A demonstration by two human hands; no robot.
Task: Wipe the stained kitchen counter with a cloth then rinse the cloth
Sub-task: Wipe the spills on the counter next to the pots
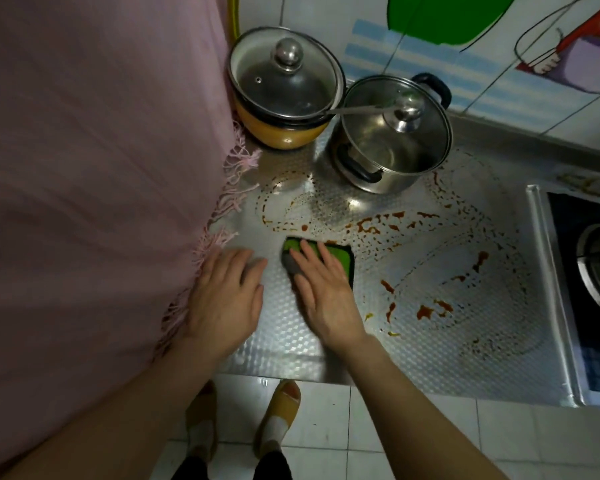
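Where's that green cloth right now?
In the head view, the green cloth lies flat on the counter under the right hand, just right of the left hand and nearer the person than the steel pot.

Cloth (338, 255): green, dark-edged, flat on the table (291, 334) at frame centre, its near part under the right hand (326, 292). Table surface embossed silver metal; red-brown stains (371, 225) in blotches and dotted arcs across centre and right.

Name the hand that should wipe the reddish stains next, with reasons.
Right. The right hand presses flat on the green cloth, with stains just ahead and to its right. The left hand rests on bare counter, holding nothing.
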